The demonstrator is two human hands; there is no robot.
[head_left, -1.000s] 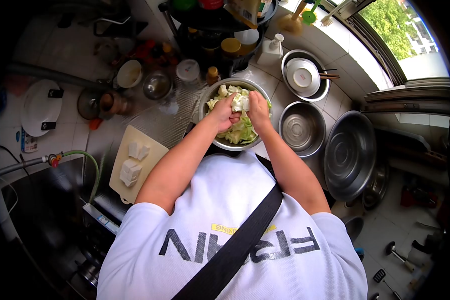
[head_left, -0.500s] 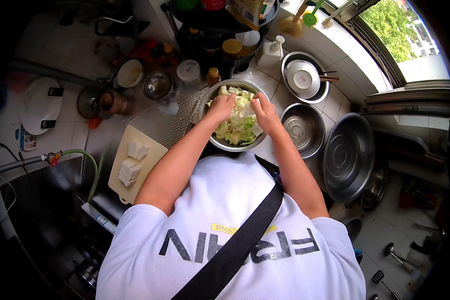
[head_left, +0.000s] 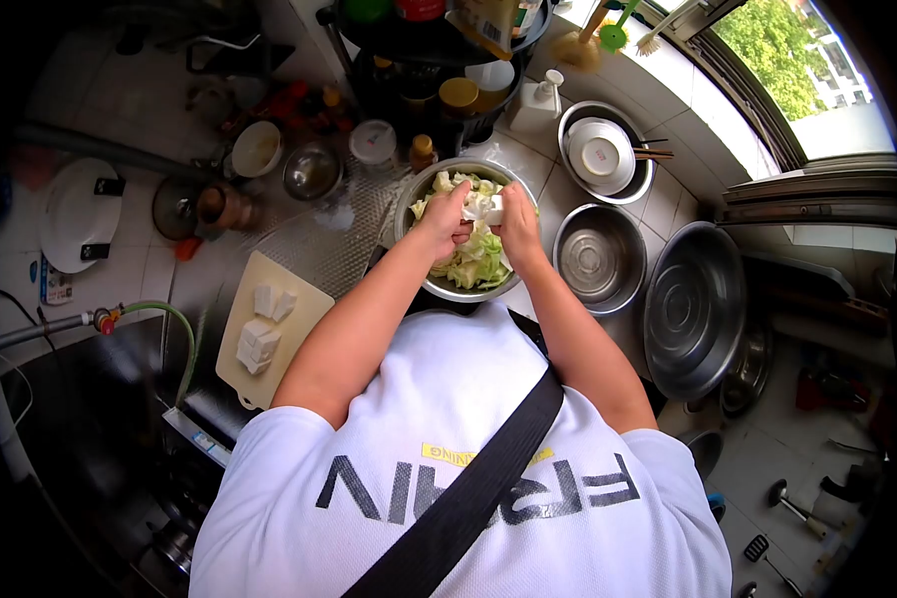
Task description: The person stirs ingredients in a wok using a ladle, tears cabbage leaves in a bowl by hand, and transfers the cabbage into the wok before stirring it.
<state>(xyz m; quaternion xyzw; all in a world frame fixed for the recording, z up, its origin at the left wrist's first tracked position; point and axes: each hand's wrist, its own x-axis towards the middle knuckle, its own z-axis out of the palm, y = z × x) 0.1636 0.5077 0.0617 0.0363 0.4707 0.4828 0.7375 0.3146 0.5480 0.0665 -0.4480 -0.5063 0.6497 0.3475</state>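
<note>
Over a metal basin (head_left: 475,295) of torn cabbage (head_left: 473,267), both hands are close together. Between them is a pale cabbage piece (head_left: 482,208), mostly white. My left hand (head_left: 445,223) pinches its left side with curled fingers. On the other side, my right hand (head_left: 516,227) grips it with the thumb and fingers pressed together. Pale green and white leaves fill the basin below and around the hands. Part of the cabbage is hidden under my hands.
Left of my arm, white blocks like tofu (head_left: 258,344) lie on a cutting board (head_left: 302,283). To the right stand an empty metal bowl (head_left: 596,257), a bowl holding white dishes (head_left: 604,157) with chopsticks, and a large basin (head_left: 695,311). A small bottle (head_left: 423,152) stands behind the cabbage basin.
My hands have come closer together above the basin, and a white cabbage piece now shows between them. The right hand has turned more upright.
</note>
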